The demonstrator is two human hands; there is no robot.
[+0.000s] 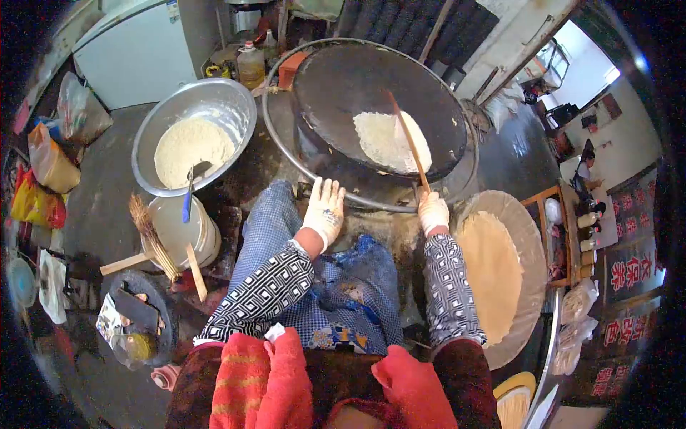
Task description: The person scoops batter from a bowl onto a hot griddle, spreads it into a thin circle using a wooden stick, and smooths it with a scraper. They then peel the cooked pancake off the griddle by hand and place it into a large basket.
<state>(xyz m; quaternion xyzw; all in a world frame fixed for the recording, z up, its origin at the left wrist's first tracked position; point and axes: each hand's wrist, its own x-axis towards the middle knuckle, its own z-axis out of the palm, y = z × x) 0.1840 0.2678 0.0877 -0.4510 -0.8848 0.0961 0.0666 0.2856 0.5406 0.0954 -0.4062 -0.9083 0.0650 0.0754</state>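
Note:
On a large round dark griddle (336, 93) lies a pale sheet of batter (382, 139), its right part folded or thicker. My right hand (434, 212), in a whitish glove, grips the near end of a long thin wooden stick (406, 132) that reaches across the batter. My left hand (325, 213), also gloved, is spread with nothing in it, near the metal ring (300, 168) around the griddle. To the right of my right hand, a stack of thin flat pancakes (489, 275) rests on a round tray (532, 275).
At left stands a metal basin (246, 118) of batter with a blue-handled ladle (187, 204). Nearer are a white bucket (207, 239) with a straw brush (151, 232) across it and a round tray of small items (168, 343). An oil bottle (251, 66) stands behind.

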